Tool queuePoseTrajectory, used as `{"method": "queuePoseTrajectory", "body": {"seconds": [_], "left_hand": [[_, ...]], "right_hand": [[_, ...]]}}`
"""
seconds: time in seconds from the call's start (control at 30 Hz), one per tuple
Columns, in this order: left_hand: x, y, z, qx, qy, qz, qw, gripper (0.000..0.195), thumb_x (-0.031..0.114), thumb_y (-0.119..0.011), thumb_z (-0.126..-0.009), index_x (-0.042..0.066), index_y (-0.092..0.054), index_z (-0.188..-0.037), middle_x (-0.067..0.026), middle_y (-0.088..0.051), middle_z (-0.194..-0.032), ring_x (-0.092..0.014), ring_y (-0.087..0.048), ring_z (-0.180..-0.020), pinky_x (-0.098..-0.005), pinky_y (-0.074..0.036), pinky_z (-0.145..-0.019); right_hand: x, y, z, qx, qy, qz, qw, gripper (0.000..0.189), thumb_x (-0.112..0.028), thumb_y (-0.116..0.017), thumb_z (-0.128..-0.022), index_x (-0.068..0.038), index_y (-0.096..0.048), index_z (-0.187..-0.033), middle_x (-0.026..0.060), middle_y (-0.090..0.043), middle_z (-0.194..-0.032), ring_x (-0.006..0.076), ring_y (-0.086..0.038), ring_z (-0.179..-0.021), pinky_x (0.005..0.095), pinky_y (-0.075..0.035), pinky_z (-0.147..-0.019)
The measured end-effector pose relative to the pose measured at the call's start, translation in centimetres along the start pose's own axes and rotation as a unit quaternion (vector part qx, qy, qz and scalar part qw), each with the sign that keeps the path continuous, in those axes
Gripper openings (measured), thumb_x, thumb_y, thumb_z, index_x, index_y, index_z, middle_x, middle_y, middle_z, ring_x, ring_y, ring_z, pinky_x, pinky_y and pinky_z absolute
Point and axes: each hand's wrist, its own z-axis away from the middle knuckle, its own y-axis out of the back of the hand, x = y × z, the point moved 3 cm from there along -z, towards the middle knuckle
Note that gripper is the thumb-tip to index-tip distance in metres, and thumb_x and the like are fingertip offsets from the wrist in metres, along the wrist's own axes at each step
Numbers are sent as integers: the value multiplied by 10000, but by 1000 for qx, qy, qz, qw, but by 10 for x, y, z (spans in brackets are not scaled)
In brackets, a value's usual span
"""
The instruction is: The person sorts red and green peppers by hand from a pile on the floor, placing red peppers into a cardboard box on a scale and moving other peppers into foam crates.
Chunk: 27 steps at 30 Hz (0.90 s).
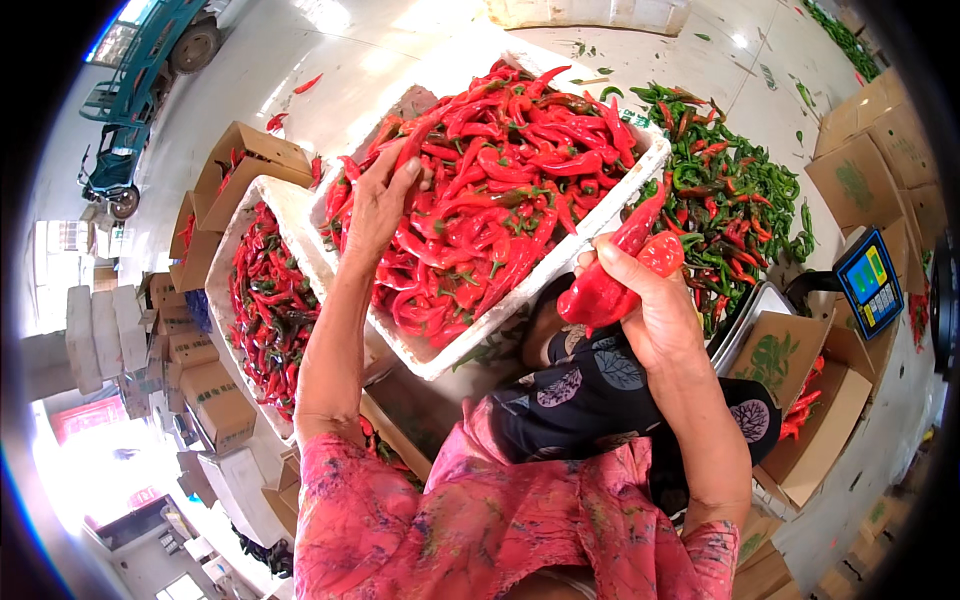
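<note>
A white foam box (517, 292) full of red chili peppers (480, 195) stands before me, slightly tilted in view. My left hand (382, 199) reaches into its left part, thumb and fingers closed around a long red pepper (415, 142) above the pile. Just outside the box's right rim, my right hand (656, 307) grips a small bunch of large red peppers (611, 281). One of them, a shiny red pepper (661, 253), sticks out past the thumb. The palm hides part of the bunch.
A second foam box (289, 206) of darker red peppers adjoins on the left. Green and red peppers (727, 195) lie heaped on the floor at right. Near them are a scale display (868, 283) and an open carton (832, 427). A teal three-wheeler (135, 90) stands far left.
</note>
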Motion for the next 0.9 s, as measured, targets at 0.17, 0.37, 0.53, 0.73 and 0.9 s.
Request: {"method": "queuePoseTrajectory", "body": {"seconds": [0.17,0.37,0.53,0.73,0.9], "left_hand": [[59,-20,8,-27,34,-39,998,413,259,-599,-995,21,-587,-1333,-41,-695,-975,-96,-615,-844,-241,-489,-778],[102,-136,77,-209,-8,169,963,496,334,-446,-1056,-34,-524,-1380,-115,-611,-1324,-178,-519,-1265,-346,-372,-1099],[54,-101,14,-65,-104,-57,991,409,271,-603,-958,30,-619,-1288,-179,-696,-1180,-312,-649,-1112,-389,-480,-983],[-67,-70,-15,-116,-52,-399,908,319,199,-698,-875,101,-693,-1178,-176,-704,-1031,-329,-676,-940,-424,-517,-867],[-43,-48,-12,-66,84,27,994,262,195,-637,-963,-8,-697,-1116,-85,-721,-960,-123,-643,-791,-278,-505,-684]], "right_hand": [[8,-12,-1,22,-16,24,999,339,-79,-739,-875,10,-605,-1173,128,-697,-1069,231,-680,-1005,363,-549,-897],[5,-22,-2,57,20,-8,998,340,30,-749,-818,-7,-627,-1134,88,-707,-1053,191,-698,-924,347,-570,-841],[-6,2,3,60,31,-4,998,418,-25,-724,-844,14,-574,-1232,142,-688,-1103,231,-687,-981,388,-570,-883],[-5,8,1,79,25,-48,995,430,-51,-706,-876,33,-560,-1272,169,-678,-1144,250,-675,-1025,422,-573,-896],[0,8,-4,88,41,-54,994,378,-64,-706,-890,24,-590,-1239,154,-685,-1127,248,-685,-997,418,-571,-900]]}}
